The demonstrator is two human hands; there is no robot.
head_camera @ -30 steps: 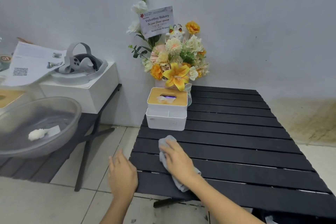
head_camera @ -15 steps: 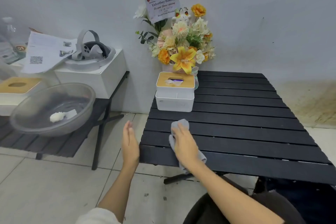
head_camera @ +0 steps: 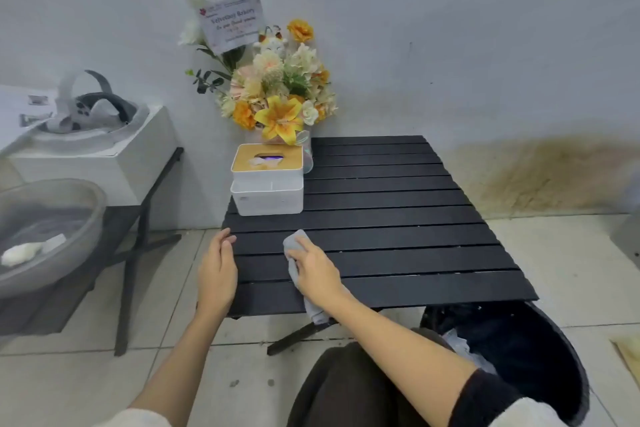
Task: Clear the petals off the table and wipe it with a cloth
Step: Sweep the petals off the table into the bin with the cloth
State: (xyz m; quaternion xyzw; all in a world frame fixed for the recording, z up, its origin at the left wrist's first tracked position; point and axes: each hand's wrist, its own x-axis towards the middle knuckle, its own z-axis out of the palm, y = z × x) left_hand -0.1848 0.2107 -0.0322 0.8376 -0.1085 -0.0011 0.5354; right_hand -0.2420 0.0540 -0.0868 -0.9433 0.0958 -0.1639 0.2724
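A black slatted table (head_camera: pixel 398 215) fills the centre of the frame. A crumpled grey cloth (head_camera: pixel 294 246) lies on its near left part, trailing over the front edge.

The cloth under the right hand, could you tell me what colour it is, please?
Light grey; the head view shows the cloth best.

Black slats, grey cloth, yellow and orange blooms.

Black slatted table (head_camera: pixel 398 218); pale grey cloth (head_camera: pixel 295 246); white tissue box (head_camera: pixel 267 196) topped in tan wood-tone; bouquet (head_camera: pixel 277 94) in yellow, orange, cream and white with dark green leaves; white card (head_camera: pixel 232 21) printed in dark lettering with a small pink mark; white box (head_camera: pixel 114 156) bearing a white and grey headset (head_camera: pixel 93 107); translucent grey basin (head_camera: pixel 48 229); black bin (head_camera: pixel 519 340); pale grey wall (head_camera: pixel 450 28) stained brownish-yellow low down; off-white floor tiles (head_camera: pixel 69 385) with darker grout lines.
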